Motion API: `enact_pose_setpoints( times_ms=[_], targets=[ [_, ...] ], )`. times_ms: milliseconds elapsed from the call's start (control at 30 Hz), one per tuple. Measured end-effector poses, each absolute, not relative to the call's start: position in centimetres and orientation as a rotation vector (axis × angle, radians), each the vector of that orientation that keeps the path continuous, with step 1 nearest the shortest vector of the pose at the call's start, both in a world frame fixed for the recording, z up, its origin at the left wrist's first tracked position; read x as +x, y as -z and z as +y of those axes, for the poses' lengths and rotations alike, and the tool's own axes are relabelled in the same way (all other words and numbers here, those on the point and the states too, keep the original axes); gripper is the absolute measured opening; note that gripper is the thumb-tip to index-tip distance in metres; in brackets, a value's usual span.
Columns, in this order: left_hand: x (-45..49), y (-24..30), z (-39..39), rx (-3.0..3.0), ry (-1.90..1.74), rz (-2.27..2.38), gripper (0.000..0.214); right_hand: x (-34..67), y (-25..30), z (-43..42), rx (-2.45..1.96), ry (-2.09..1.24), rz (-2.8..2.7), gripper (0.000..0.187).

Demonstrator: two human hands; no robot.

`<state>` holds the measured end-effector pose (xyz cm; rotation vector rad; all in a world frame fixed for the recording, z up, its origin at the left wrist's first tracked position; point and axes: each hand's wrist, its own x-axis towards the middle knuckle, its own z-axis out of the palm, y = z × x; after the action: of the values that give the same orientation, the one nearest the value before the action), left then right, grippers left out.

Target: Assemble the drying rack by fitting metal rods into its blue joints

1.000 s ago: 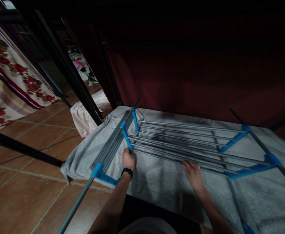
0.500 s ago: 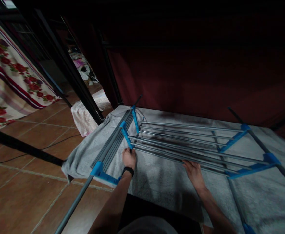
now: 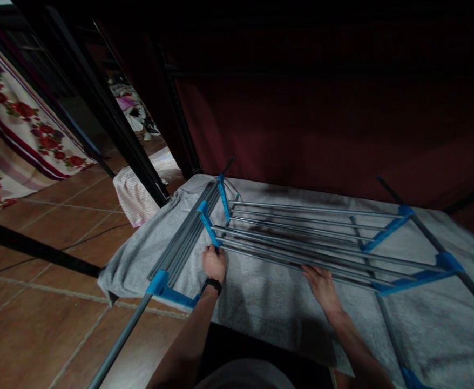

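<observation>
A partly built rack of grey metal tubes and blue plastic brackets lies on a grey blanket. At its near left corner, my left hand (image 3: 214,263), with a black band on the wrist, is closed on the end of the lowest metal tube, just under a blue bracket (image 3: 209,224). My fingertips there are partly hidden. Further along, my right hand (image 3: 320,283) grips the same front metal tube (image 3: 261,258) from below. The tube's right part runs toward the right-hand bracket (image 3: 417,281). More tubes span between the left and right brackets behind it.
A bundle of grey tubes (image 3: 184,237) lies left of the rack, near another blue bracket (image 3: 172,292) on a long pole. The grey blanket (image 3: 257,297) covers the surface. Dark posts (image 3: 111,119) and a flowered cloth (image 3: 26,119) stand left, above a tiled floor (image 3: 26,335).
The view has shifted slightly, so the rack sits a little further left. Both hands keep nearly the same places on the tube.
</observation>
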<state>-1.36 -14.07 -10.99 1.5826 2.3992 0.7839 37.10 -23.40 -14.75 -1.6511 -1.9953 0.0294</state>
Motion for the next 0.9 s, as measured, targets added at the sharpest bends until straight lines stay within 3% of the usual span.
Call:
enact_pose_setpoints(
  times_ms=[600,900],
  targets=[
    [-1.0,10.2,-14.2,1.607,-0.799,2.389,0.031,36.5,14.4,-23.4,-1.683,-0.047,-1.955,0.035],
    [-1.2,9.5,-13.7,1.488,-0.799,2.355,0.044,35.0,13.9,-26.6,-1.753,-0.013,-1.548,0.038]
  ],
)
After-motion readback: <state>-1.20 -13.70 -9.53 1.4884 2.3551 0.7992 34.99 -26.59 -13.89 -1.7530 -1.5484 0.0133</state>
